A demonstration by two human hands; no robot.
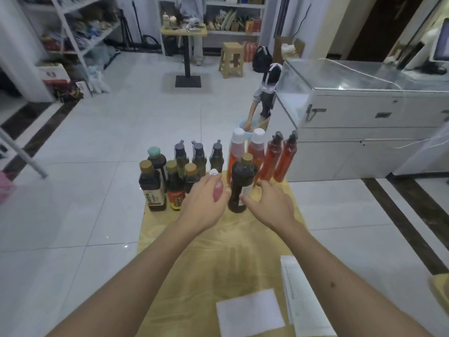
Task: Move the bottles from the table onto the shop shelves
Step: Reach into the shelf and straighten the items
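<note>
Bottles stand in a cluster at the far end of the wooden worktop, upright and close together. Beyond them stretches a white tiled floor, with white shop shelves at the far left and along the back wall, and a white counter with a glass top to the right. A small pedestal table and a wooden stool stand near the back shelves, and another person bends over a blue basin beside the counter.

On the worktop's near end lie a white sheet of paper and a longer printed sheet. At the far right of the cluster stand two red pump bottles, and just left of them two orange bottles with white caps. Three olive bottles with grey flip caps form the back row on the left, with dark sauce bottles in front of them.

A dark bottle with a gold cap stands nearest, in front of the orange ones. The right hand curls its thumb and fingers round its lower part. The left hand grips a small pink bottle with a white cap, just left of the dark one.
</note>
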